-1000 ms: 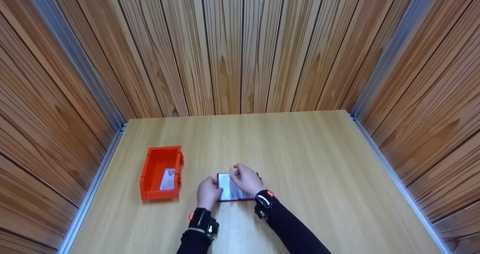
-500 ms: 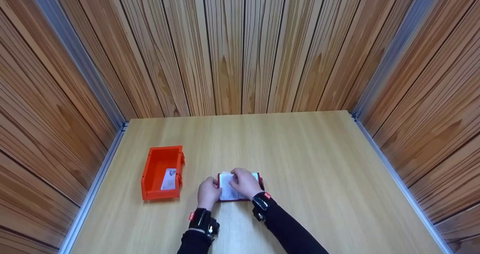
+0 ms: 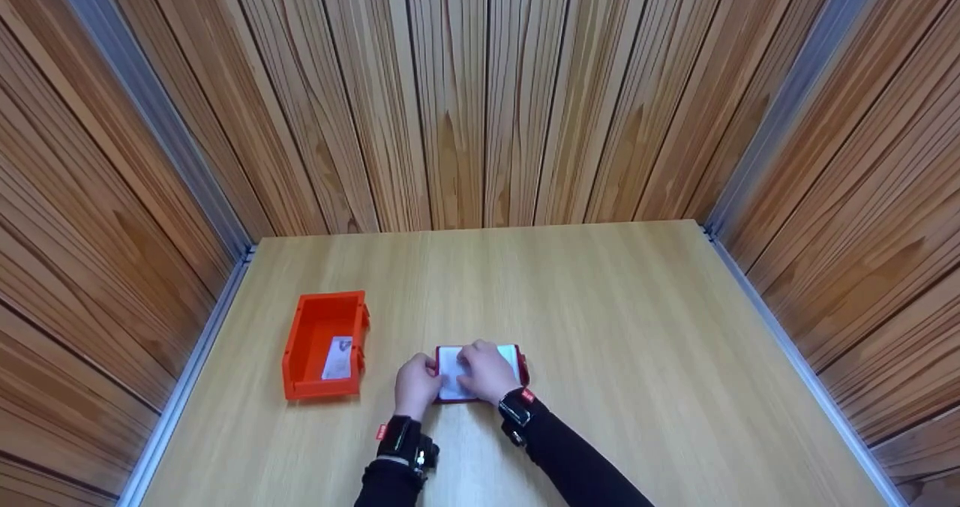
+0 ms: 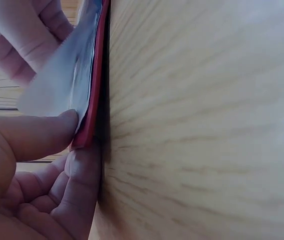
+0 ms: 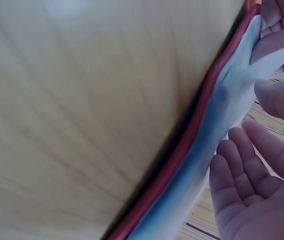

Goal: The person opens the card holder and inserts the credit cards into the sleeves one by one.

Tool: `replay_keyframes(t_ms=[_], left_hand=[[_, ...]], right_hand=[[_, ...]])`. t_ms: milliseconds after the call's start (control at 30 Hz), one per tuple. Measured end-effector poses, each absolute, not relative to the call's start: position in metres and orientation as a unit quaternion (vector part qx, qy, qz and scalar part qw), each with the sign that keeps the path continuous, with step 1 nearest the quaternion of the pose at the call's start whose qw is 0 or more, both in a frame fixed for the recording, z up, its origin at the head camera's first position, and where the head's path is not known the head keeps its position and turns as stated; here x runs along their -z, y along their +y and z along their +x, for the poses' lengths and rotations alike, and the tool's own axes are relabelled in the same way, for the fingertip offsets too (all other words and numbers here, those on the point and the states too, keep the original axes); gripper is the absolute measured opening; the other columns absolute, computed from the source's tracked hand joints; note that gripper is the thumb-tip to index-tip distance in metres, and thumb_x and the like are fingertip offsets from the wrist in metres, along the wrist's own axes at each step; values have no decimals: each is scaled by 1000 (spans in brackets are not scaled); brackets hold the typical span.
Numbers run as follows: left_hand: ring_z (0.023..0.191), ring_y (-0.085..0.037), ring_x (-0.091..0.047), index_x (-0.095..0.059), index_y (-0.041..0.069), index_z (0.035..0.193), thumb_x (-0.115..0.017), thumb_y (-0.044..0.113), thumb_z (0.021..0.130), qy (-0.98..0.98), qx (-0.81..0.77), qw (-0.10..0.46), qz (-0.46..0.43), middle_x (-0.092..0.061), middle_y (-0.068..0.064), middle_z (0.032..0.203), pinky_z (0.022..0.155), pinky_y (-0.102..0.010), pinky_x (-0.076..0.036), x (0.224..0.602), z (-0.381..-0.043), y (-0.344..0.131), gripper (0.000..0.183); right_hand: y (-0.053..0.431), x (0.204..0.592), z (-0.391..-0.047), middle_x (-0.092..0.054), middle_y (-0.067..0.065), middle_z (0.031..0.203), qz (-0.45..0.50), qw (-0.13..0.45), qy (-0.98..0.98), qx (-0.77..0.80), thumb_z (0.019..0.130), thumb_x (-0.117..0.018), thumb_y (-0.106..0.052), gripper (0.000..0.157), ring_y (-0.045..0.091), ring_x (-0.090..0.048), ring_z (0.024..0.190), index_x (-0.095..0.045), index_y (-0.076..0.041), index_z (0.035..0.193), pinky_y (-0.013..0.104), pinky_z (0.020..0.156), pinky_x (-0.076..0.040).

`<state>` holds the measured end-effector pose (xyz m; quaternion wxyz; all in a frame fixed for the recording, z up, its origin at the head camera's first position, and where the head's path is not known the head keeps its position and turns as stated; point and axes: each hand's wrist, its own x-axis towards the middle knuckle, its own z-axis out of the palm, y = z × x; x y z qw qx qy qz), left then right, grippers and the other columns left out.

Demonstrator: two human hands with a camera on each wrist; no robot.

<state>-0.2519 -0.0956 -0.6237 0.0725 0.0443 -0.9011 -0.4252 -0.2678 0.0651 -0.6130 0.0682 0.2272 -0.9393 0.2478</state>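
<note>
A small red card holder (image 3: pixel 510 353) with clear, sleeve-like leaves lies spread flat on the table in the head view. My left hand (image 3: pixel 417 385) pinches its left edge, thumb on top and fingers beneath the red cover (image 4: pixel 98 65). One translucent leaf (image 5: pixel 277 57) stands raised at a slant near the left thumb. My right hand (image 3: pixel 489 372) is over the leaves, fingers loosely bent. In the right wrist view its thumb and fingertips (image 5: pixel 237 135) are apart, right beside the raised leaf. The hand covers the middle of the card holder from above.
Left of the hands stands an orange open bin (image 3: pixel 292 349), with a white card (image 3: pixel 337 358) bearing a small picture inside. Wood-panelled walls (image 3: pixel 450 102) and metal rails (image 3: pixel 202 327) enclose the wooden table (image 3: pixel 600 304).
My right hand has moved slightly left and towards me over the card holder, its thumb and fingers spreading from the leaf it brought over leftwards. The left hand keeps its place.
</note>
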Motion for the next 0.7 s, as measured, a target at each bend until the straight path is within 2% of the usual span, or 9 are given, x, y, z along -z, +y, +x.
replay_keyframes(t_ms=[233, 700], left_hand=[[70, -22, -60, -65, -2, 85, -71, -3, 79, -892, 445, 51, 62, -62, -5, 73, 67, -36, -49, 621, -254, -96, 9], [75, -27, -62, -66, -1, 84, -68, 3, 86, -893, 442, 58, 65, -65, -9, 77, 70, -40, -50, 622, -255, -95, 5]], right_hand=[[63, 617, -267, -56, 4, 95, 218, 57, -948, -223, 74, -82, -18, 32, 25, -56, 92, -68, -6, 100, 36, 78, -49], [64, 623, -268, -57, 5, 96, 228, 75, -948, -210, 74, -82, -20, 32, 25, -55, 90, -68, -6, 99, 36, 75, -49]])
